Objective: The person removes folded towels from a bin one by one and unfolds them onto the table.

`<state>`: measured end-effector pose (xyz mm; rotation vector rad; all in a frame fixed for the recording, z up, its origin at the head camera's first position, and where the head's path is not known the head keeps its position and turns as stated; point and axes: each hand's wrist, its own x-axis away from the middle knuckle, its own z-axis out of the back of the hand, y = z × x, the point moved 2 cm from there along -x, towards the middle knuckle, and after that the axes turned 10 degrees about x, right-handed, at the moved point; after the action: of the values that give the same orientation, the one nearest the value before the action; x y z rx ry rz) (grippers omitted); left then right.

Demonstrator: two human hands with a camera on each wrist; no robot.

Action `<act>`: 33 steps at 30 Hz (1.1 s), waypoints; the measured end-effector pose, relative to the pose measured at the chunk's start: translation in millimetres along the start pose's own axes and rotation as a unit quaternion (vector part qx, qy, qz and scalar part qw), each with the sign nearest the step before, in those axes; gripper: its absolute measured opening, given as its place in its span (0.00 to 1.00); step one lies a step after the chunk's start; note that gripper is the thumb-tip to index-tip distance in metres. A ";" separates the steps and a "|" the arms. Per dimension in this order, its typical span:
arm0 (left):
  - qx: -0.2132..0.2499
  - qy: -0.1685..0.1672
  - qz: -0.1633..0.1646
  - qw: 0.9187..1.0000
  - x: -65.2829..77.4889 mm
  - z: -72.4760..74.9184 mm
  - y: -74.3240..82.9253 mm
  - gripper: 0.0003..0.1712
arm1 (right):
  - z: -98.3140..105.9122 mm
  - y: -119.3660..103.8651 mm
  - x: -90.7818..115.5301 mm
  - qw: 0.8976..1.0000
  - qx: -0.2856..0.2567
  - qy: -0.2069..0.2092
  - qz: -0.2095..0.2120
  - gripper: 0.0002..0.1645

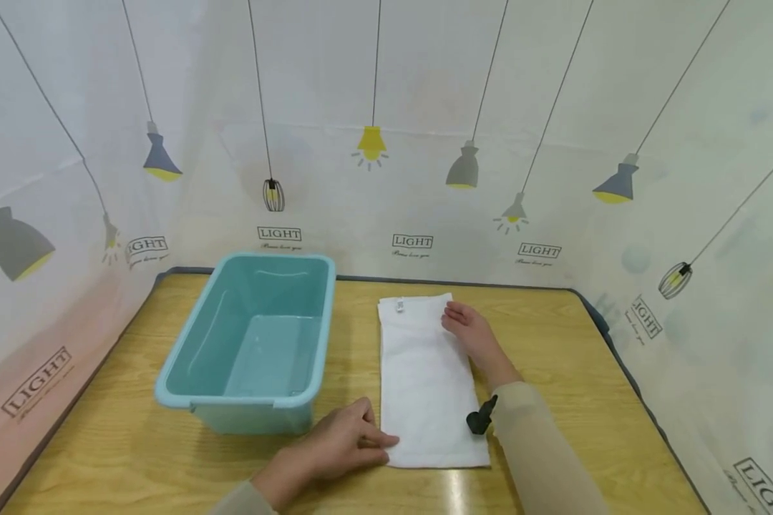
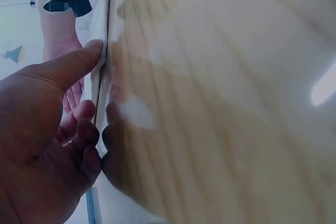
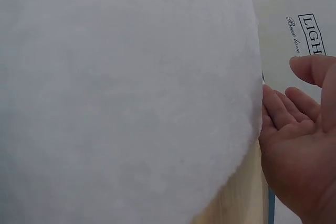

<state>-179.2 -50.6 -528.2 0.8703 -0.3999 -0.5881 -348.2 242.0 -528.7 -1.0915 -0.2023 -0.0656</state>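
Note:
A white folded towel [image 1: 425, 386] lies lengthwise on the table, with a small label near its far left corner. At its near left corner is my left hand [image 1: 343, 442], the index fingertip on the cloth and the thumb by the edge. In the left wrist view, the thumb [image 2: 79, 66] meets the towel's edge, and the other fingers bend loosely against the tabletop. My right hand [image 1: 473, 332] lies along the far right edge of the towel. Its fingers [image 3: 278, 108] are extended beside the cloth in the right wrist view, and the thumb stands apart.
A light blue plastic tub [image 1: 325, 343] stands left of the towel, just beyond my left hand. Around the wooden table [image 1: 567, 400] hang pale sheets [image 1: 335, 86] printed with lamps. A black wrist device [image 1: 481, 416] overlaps the towel's right edge in the head view.

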 end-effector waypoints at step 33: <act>0.079 0.068 -0.096 0.990 23.5 4.0 0.6 0.26 | -61.2 -20.2 164.3 0.915 0.245 -0.216 0.238 0.14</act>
<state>-163.0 -67.5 -523.2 1.1037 -0.2412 -0.6764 -182.4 186.1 -506.2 -0.6128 -0.3224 0.6418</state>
